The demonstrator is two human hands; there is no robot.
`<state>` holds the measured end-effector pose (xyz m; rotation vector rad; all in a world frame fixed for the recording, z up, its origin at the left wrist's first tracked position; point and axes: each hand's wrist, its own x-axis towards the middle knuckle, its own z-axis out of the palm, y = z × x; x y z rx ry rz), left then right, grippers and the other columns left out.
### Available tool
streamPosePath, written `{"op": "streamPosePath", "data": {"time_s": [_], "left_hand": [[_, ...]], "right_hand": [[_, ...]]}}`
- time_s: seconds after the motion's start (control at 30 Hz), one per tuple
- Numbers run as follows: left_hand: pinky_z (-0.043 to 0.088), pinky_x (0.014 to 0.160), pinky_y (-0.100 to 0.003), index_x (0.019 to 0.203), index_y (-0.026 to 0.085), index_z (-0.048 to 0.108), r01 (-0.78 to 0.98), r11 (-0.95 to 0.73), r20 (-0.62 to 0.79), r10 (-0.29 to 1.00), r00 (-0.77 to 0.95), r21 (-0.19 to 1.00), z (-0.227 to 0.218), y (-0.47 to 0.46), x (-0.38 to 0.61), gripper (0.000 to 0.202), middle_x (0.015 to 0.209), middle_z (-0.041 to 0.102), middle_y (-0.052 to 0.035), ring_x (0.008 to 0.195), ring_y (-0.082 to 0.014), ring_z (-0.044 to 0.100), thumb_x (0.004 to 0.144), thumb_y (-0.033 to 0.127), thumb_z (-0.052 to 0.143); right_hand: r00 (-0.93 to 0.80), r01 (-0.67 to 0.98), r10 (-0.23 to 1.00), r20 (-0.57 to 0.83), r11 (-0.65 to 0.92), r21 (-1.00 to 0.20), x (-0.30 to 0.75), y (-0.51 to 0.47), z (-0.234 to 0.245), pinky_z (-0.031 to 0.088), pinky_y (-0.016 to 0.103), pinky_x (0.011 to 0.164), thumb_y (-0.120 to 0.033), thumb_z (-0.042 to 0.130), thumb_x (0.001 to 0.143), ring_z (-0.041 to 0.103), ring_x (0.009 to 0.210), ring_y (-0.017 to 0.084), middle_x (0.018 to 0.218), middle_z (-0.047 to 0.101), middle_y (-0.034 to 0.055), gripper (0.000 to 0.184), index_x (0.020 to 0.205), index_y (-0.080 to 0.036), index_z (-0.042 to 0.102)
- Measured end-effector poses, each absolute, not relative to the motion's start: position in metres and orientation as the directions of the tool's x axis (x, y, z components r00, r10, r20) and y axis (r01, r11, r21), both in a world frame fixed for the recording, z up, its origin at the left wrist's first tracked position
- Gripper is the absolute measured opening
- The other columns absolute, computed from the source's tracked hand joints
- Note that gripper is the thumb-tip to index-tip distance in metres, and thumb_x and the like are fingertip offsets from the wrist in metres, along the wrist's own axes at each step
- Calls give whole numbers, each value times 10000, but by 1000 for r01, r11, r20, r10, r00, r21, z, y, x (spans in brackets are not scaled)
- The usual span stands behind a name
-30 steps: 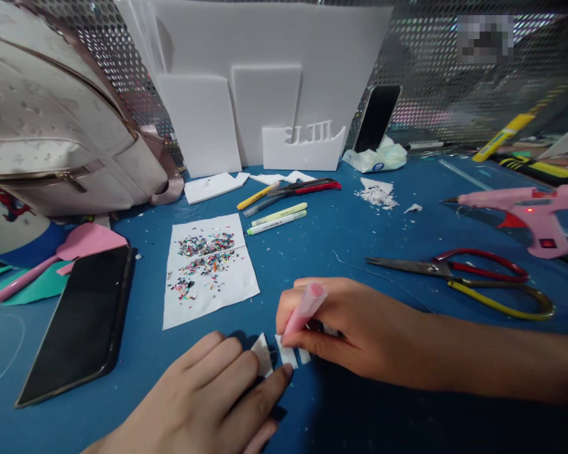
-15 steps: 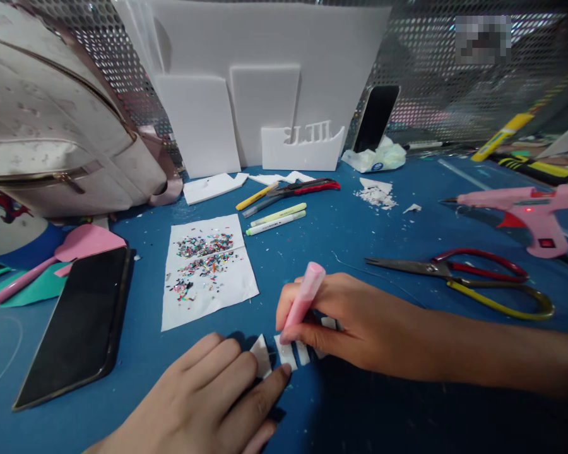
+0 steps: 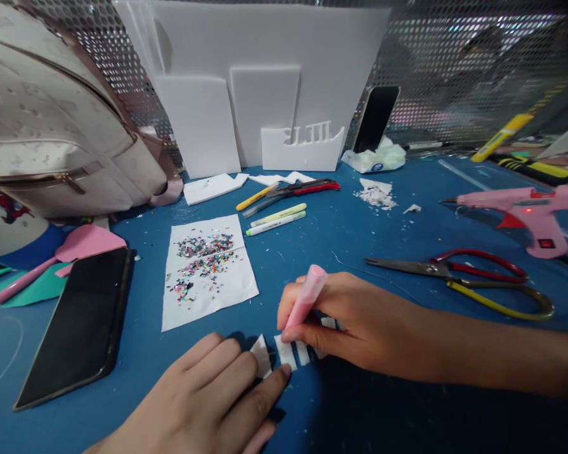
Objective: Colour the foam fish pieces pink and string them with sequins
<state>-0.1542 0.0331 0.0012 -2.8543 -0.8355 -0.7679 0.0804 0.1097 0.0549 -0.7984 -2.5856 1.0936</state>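
In the head view, the right grip (image 3: 355,325) pinched a translucent pink pen-shaped tube (image 3: 305,296), its lower end at a small flat white strip (image 3: 286,357) between the grips. The left grip (image 3: 213,384), fingers bent and slightly apart, touched that strip's near end.

Ahead of the right hand (image 3: 355,328), a bare lane of the counter (image 3: 331,233) is left open, closed off farther away by upright white boards (image 3: 199,129). Ahead and to its right, passage is blocked by scissors (image 3: 445,269) and a glue gun (image 3: 537,217); ahead of the left hand (image 3: 218,378), by littered paper (image 3: 231,290); left of it, by a phone (image 3: 73,328).
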Motion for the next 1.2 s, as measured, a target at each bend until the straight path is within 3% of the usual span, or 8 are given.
{"op": "streamPosePath", "data": {"time_s": [1.2], "left_hand": [[395, 722, -335, 1230, 152, 681, 531, -844, 466, 499, 731, 70, 3, 31, -156, 373, 808, 631, -27, 712, -177, 507, 1076, 255, 357]], "right_hand": [[-842, 411, 539, 13, 658, -631, 89, 106, 71, 405, 274, 694, -306, 541, 998, 571, 762, 162, 848, 642, 34, 194, 891, -187, 652]]}}
